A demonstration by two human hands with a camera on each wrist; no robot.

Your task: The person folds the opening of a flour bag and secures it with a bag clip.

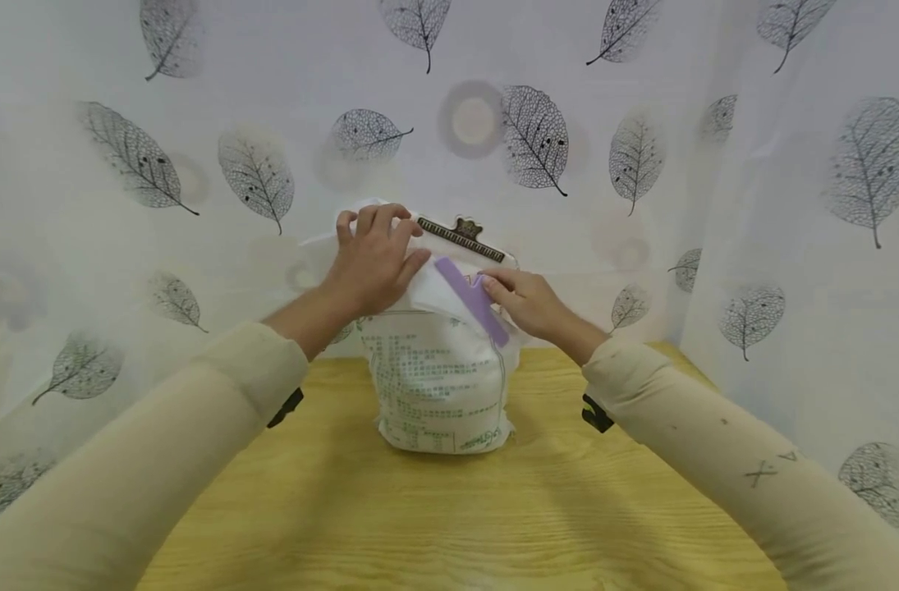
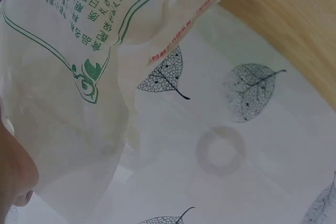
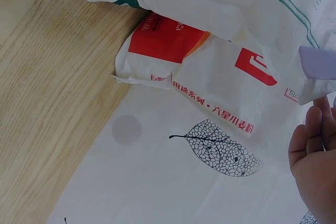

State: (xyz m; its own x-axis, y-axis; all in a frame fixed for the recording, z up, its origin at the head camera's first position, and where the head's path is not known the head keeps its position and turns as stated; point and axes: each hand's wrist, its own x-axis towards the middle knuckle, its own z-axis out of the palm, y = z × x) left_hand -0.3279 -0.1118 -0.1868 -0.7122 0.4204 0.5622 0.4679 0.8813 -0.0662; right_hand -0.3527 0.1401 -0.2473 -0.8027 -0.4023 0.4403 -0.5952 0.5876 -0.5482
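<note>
A white flour bag [image 1: 434, 386] with green print on this side stands upright on the table, its top folded over. My left hand [image 1: 371, 258] grips the top left of the bag, fingers bent over the upper edge and thumb toward the fold. In the left wrist view part of that hand [image 2: 16, 171] shows against the bag's plain upper part. A light purple plastic strip [image 1: 473, 302] lies slantwise over the folded corner. My right hand [image 1: 526, 304] pinches the strip at its side tab. In the right wrist view curled fingers [image 3: 315, 135] show below the purple strip [image 3: 317, 62].
Right behind the bag's top is a dark bronze toothed bar [image 1: 460, 238] with a crown-shaped piece. The wooden table [image 1: 449, 517] reaches back to a white curtain [image 1: 752, 205] printed with leaves. The bag's far side [image 3: 168, 45] bears red print.
</note>
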